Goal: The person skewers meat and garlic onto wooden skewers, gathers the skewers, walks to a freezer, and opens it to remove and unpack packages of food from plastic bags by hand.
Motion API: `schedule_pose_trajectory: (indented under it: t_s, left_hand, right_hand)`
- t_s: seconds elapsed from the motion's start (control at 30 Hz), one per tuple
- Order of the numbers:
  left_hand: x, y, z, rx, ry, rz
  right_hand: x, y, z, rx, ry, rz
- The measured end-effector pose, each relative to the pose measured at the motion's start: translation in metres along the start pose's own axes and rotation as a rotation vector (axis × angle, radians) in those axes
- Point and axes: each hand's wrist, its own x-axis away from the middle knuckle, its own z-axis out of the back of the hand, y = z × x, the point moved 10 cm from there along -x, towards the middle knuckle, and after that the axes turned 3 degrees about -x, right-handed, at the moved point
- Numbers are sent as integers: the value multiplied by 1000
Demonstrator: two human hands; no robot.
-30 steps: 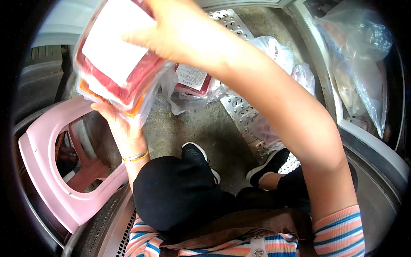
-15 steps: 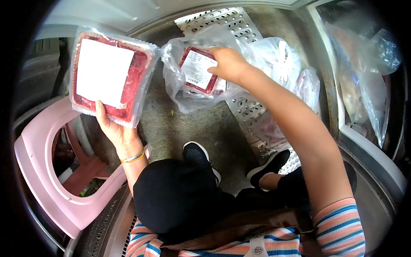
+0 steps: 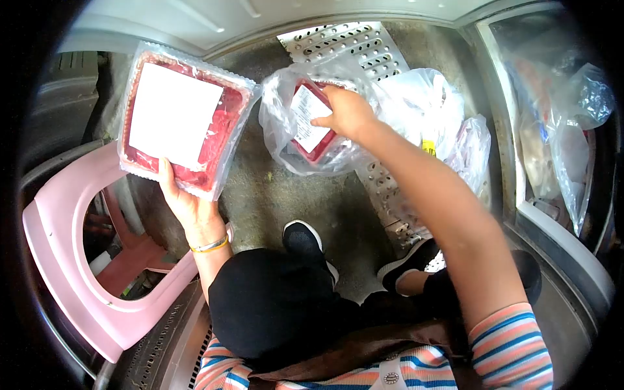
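My left hand [image 3: 188,208] grips the lower edge of a large sealed pack of red meat [image 3: 227,107] and holds it up at the left. A wide blank white label covers much of its face. Over at the centre, my right hand [image 3: 350,114] is closed on the right edge of a smaller pack of red meat [image 3: 316,155], which has a printed white label. That pack sits tilted in the mouth of a clear plastic bag [image 3: 276,146] on the floor. What lies deeper in the bag is mostly hidden.
White knotted plastic bags [image 3: 426,97] rest on a perforated metal plate [image 3: 351,45] beyond my right arm. A pink plastic stool [image 3: 62,260] stands at the left. Inside an open compartment [image 3: 520,162] at the right are more plastic-wrapped items. My shoes [image 3: 302,240] are on the floor.
The smaller pack has tipped more on its side within the bag, with my right hand still on it. The whole view has shifted slightly; my left hand keeps the large pack raised.
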Motion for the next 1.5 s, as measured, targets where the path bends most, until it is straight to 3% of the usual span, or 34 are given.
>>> schedule_pose_trajectory:
  t_s: [0.03, 0.1, 0.2, 0.23, 0.3, 0.37, 0.43, 0.5, 0.57, 0.6, 0.8, 0.9, 0.93, 1.0, 1.2, 1.3, 1.5]
  left_hand:
    - [1, 1, 0, 3, -1, 2]
    - [2, 2, -2, 7, -4, 5]
    - [5, 2, -5, 1, -10, -4]
    - [5, -1, -8, 33, -26, 25]
    - [5, -6, -15, 66, -49, 52]
    - [7, -13, -30, 49, -83, 60]
    - [6, -19, -33, 25, -92, 69]
    - [4, -22, -35, -31, -62, 39]
    - [17, -32, -64, 188, -159, 176]
    - [23, -36, -74, 308, -203, 238]
    - [22, -21, -72, 35, -200, 104]
    - [20, -23, -67, 54, -122, 172]
    - [16, -23, -60, 56, -117, 172]
    - [11, -7, -41, -29, -69, 5]
    - [3, 8, -11, 102, -33, -17]
    - [5, 6, -2, 84, -16, 15]
    - [5, 4, 7, 75, 36, 6]
  right_hand:
    - [6, -11, 14, -104, 19, 54]
    - [23, -30, 54, 89, 31, 123]
    - [76, -56, 146, 57, 121, 280]
    - [93, -63, 177, -218, 108, 281]
    - [116, -76, 221, -564, 288, 326]
    - [122, -116, 225, -935, -59, 454]
    - [120, -149, 207, -853, -46, 556]
    - [111, -168, 182, -758, -209, 509]
    - [84, -176, 162, -539, 11, 493]
    - [72, -174, 156, -396, 283, 455]
    - [90, -196, 141, -184, 393, 593]
    - [91, -186, 141, -363, 286, 625]
    - [85, -177, 155, -496, 431, 660]
    - [65, -130, 150, -634, 185, 464]
    - [9, 20, 44, -442, -39, -125]
    - [0, 45, 14, -457, -36, -302]
    - [-9, 64, -17, -409, 33, -380]
